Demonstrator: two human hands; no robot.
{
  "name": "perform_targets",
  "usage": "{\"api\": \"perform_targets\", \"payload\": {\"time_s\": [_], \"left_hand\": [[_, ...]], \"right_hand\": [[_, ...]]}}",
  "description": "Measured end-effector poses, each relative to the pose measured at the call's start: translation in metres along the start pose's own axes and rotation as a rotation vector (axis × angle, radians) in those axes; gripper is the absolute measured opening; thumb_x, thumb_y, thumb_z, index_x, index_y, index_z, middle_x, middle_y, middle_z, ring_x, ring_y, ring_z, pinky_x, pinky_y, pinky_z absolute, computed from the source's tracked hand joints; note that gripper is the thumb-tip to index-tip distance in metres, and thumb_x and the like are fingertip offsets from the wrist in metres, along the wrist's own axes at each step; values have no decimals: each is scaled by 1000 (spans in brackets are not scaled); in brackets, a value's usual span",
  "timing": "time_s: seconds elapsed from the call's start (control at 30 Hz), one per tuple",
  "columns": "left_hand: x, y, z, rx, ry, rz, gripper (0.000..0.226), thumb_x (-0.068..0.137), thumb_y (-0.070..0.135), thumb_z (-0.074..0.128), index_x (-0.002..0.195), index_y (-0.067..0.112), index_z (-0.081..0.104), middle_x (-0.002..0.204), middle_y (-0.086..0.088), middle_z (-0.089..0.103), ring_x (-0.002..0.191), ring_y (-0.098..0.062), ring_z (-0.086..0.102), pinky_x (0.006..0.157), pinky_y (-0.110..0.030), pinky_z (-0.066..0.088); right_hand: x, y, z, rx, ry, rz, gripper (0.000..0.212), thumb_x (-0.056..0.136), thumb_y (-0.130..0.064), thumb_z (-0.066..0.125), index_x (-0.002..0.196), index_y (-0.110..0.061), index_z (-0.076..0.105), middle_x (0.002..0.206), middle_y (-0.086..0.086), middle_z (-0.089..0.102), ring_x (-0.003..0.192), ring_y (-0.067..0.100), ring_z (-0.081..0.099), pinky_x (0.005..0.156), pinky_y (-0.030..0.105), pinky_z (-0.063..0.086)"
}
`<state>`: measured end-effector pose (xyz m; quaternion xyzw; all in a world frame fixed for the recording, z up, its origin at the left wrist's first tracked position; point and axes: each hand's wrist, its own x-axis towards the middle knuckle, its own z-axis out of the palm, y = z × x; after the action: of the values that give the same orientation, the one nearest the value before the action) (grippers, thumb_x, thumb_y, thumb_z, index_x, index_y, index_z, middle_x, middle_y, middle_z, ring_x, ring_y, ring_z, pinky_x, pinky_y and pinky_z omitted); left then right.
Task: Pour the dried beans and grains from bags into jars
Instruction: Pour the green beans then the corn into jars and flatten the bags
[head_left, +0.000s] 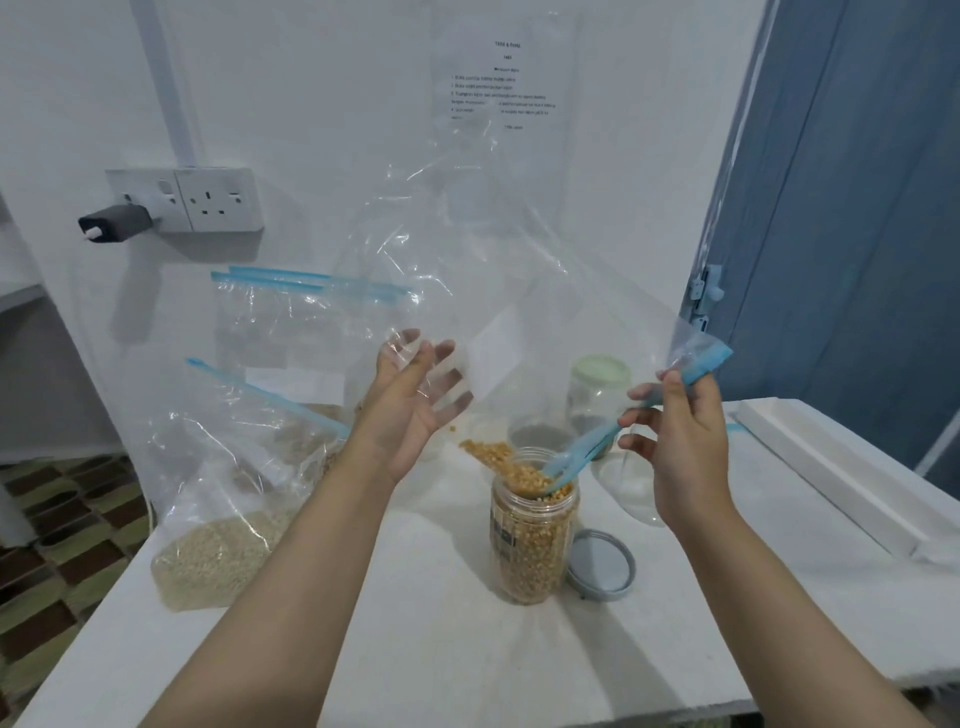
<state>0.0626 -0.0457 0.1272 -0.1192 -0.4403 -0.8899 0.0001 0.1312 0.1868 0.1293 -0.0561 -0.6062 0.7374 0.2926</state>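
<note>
A large clear zip bag (519, 249) with a blue zip strip is held upturned above a clear jar (532, 535) on the white table. Yellow-brown grains (498, 460) run from the bag's mouth into the jar, which is nearly full. My right hand (680, 441) pinches the blue zip strip at the bag's mouth, right of the jar. My left hand (415, 410) is raised with spread fingers against the underside of the bag, palm up.
A grey jar lid (602, 566) lies right of the jar. A bag of pale grain (223, 514) stands at the left, another zip bag (291, 322) behind it. Two more jars, one with a green lid (597, 389), stand behind. A white tray (841, 478) sits at right.
</note>
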Motion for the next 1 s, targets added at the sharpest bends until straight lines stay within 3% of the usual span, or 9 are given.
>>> {"api": "perform_targets", "payload": {"time_s": [1.0], "left_hand": [[-5, 16, 8, 46, -35, 55, 13, 98, 24, 55, 106, 30, 47, 108, 0, 69, 101, -28, 65, 92, -50, 54]], "right_hand": [[3, 0, 5, 11, -12, 2, 13, 106, -27, 41, 108, -22, 53, 84, -2, 67, 61, 8, 61, 51, 25, 54]]}}
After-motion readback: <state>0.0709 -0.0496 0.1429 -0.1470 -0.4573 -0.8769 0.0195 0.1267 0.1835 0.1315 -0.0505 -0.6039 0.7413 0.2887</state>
